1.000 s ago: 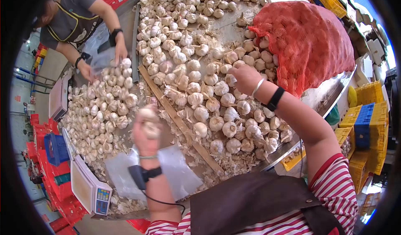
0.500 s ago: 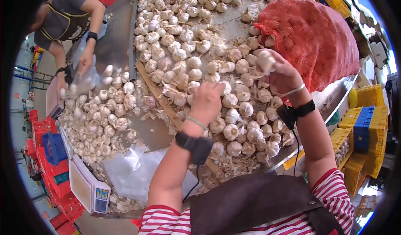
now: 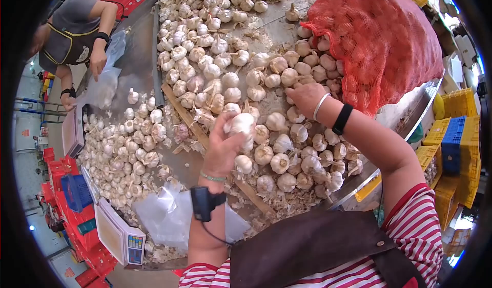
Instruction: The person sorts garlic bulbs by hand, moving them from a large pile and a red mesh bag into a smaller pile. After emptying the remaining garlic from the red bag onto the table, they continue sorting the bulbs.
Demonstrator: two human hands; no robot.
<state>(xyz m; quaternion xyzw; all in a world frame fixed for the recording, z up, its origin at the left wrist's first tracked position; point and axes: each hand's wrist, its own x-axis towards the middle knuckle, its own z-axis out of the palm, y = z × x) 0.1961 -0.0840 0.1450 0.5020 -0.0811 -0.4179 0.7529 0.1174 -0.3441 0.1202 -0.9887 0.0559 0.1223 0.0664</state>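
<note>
Raised over the pile, my left hand is closed around a white garlic bulb, palm turned up. My right hand reaches down among the garlic bulbs near the mouth of a red mesh sack. Its fingers are curled and partly hidden, touching bulbs there; what they grip does not show clearly. Loose garlic bulbs with dry stems and skins lie around both hands. More bulbs show through the sack's mesh.
A wooden strip divides my pile from a smaller garlic heap on the left. Clear plastic bags and a scale lie near the front left. Across the table, a co-worker handles a plastic bag. Yellow crates stand at right.
My right hand has come down from holding up a bulb to the pile beside the sack. My left hand has lifted and turned with a bulb. The co-worker's hands have moved apart.
</note>
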